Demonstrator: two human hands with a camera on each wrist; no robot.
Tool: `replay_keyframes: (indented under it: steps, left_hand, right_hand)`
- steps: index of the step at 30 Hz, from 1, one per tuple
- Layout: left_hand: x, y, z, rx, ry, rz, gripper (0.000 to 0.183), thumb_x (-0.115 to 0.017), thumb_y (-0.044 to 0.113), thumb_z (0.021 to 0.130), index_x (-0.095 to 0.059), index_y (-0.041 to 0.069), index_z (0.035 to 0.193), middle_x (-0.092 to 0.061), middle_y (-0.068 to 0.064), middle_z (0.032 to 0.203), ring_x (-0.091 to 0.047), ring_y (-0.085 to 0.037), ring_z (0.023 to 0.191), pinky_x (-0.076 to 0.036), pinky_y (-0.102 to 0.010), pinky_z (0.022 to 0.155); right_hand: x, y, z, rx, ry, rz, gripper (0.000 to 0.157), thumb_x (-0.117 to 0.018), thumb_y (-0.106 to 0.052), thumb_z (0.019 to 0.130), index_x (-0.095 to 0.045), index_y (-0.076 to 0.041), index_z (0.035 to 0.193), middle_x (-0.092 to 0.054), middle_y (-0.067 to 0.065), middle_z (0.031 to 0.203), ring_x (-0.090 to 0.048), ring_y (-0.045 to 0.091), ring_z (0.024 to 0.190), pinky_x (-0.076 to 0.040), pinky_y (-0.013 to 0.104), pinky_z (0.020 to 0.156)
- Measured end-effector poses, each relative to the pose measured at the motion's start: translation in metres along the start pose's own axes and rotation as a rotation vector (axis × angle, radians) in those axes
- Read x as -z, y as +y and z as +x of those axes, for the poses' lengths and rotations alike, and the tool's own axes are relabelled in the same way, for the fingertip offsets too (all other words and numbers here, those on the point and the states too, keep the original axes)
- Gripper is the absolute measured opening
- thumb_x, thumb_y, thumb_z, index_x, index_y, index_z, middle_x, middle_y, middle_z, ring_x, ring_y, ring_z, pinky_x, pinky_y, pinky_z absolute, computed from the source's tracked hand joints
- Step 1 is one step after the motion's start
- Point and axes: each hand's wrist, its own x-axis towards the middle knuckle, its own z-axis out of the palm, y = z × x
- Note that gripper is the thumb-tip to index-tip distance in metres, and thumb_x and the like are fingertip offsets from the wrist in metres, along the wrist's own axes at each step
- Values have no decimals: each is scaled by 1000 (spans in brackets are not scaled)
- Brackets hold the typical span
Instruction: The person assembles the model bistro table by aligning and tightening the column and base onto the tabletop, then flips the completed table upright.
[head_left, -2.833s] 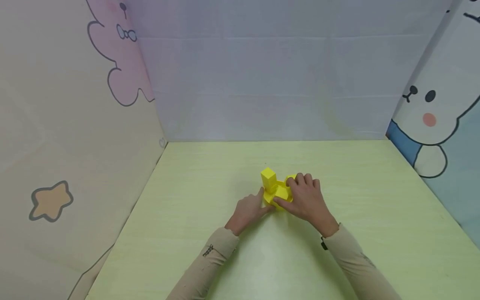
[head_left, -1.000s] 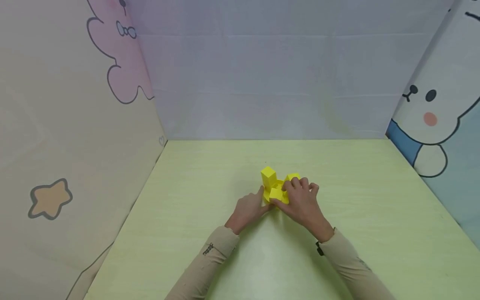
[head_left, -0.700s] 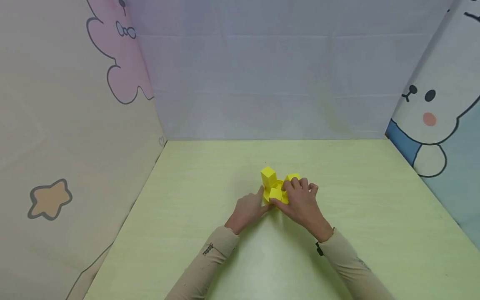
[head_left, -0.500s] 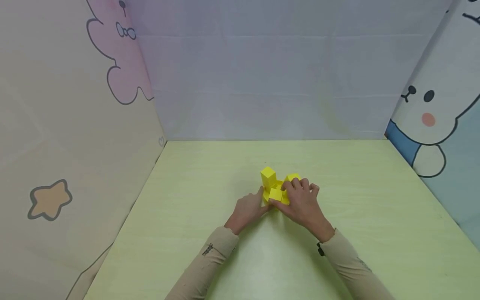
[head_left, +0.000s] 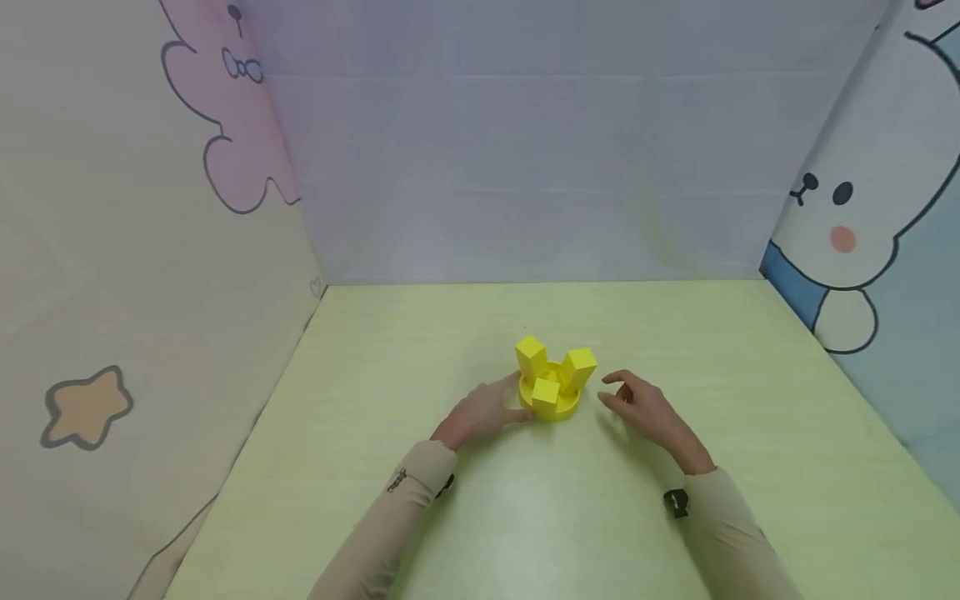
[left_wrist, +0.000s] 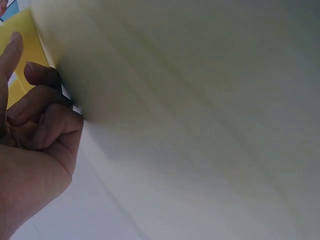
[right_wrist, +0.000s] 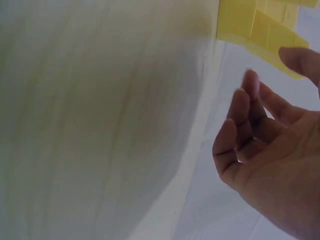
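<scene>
A yellow round base [head_left: 572, 406] sits on the table, carrying three square-ended yellow posts: one at the back left [head_left: 531, 358], one on the right [head_left: 579, 368] and one at the front [head_left: 545, 398]. My left hand [head_left: 483, 411] holds the base's left side, thumb at the front and fingers behind. In the left wrist view its thumb and a curled finger lie over the yellow piece [left_wrist: 35, 45]. My right hand [head_left: 643, 410] hovers just right of the piece, thumb and fingers loosely bent and apart, holding nothing. The right wrist view shows the yellow piece [right_wrist: 237, 20] beyond those fingers.
The pale green table [head_left: 375, 350] stretches around the piece. A plain cloth backdrop [head_left: 480, 167] rises along its back edge. Cartoon-printed panels stand at the left [head_left: 150, 275] and right [head_left: 862, 142].
The front post turned from slanted to upright-looking as my right hand shifted it, then that hand let go and withdrew to the right. My left hand stays at the base, its wrist slightly farther left.
</scene>
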Motion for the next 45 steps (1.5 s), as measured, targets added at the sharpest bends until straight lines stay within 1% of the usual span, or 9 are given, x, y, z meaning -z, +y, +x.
replay_keyframes:
  steps: [2, 4, 7, 10, 19, 26, 30, 36, 45]
  left_hand:
    - [3, -5, 4, 12, -13, -30, 93, -73, 64, 88, -34, 26, 163, -44, -4, 160, -37, -32, 147, -30, -58, 115]
    - [5, -9, 8, 11, -18, -57, 92, -75, 62, 87, -38, 24, 162, -45, -5, 159, -37, -30, 148, -29, -56, 116]
    - [6, -13, 13, -2, -28, -82, 90, -78, 58, 86, -42, 20, 159, -47, -8, 157, -39, -28, 147, -31, -52, 116]
    - [6, -13, 16, -22, -36, -103, 87, -80, 55, 86, -46, 18, 157, -49, -10, 155, -42, -27, 144, -34, -50, 115]
    - [6, -11, 19, -35, -42, -91, 87, -81, 53, 86, -47, 16, 157, -49, -10, 155, -42, -27, 144, -33, -48, 116]
    - [6, -11, 20, -44, -35, -93, 86, -81, 50, 87, -47, 13, 156, -51, -10, 154, -43, -28, 144, -33, -48, 115]
    - [5, -11, 19, -39, -35, -99, 85, -80, 51, 87, -47, 12, 156, -51, -11, 153, -43, -30, 144, -33, -51, 115]
    - [6, -9, 16, -38, -45, -93, 84, -78, 51, 89, -46, 14, 157, -52, -11, 153, -43, -29, 144, -33, -50, 115]
    - [11, -6, 11, -34, -87, -114, 83, -79, 49, 90, -45, 14, 157, -52, -15, 151, -44, -29, 143, -35, -51, 115]
  right_hand:
    - [0, 4, 4, -14, -124, 15, 52, -65, -28, 103, -52, 6, 141, -62, 9, 91, -55, 21, 76, -46, 36, 67]
    - [-3, 6, 10, -28, -209, 19, 65, -68, -34, 101, -45, 5, 149, -61, 11, 92, -55, 22, 77, -46, 37, 68]
    - [-6, 6, 18, -27, -269, -7, 77, -71, -38, 98, -40, 5, 153, -60, 11, 93, -54, 22, 79, -46, 37, 69]
    - [-9, 5, 24, -21, -294, -49, 78, -74, -38, 96, -43, 4, 152, -59, 11, 91, -53, 24, 78, -44, 37, 68]
    - [-15, 2, 32, -85, -293, -151, 80, -80, -47, 88, -52, -2, 148, -50, 14, 97, -43, 34, 93, -33, 47, 75]
    - [-18, 0, 35, -73, -269, -155, 75, -81, -47, 86, -59, 0, 140, -53, 16, 97, -45, 36, 94, -36, 54, 78]
    - [-20, 1, 35, -66, -254, -161, 71, -82, -46, 86, -62, 0, 136, -57, 14, 96, -46, 34, 93, -37, 49, 77]
    - [-22, 4, 35, 0, -228, -145, 59, -85, -40, 85, -67, 0, 124, -60, 8, 88, -47, 30, 87, -36, 40, 73]
    - [-19, 5, 30, 86, -235, -19, 41, -85, -31, 87, -68, -2, 110, -44, 2, 74, -41, 20, 73, -34, 34, 64]
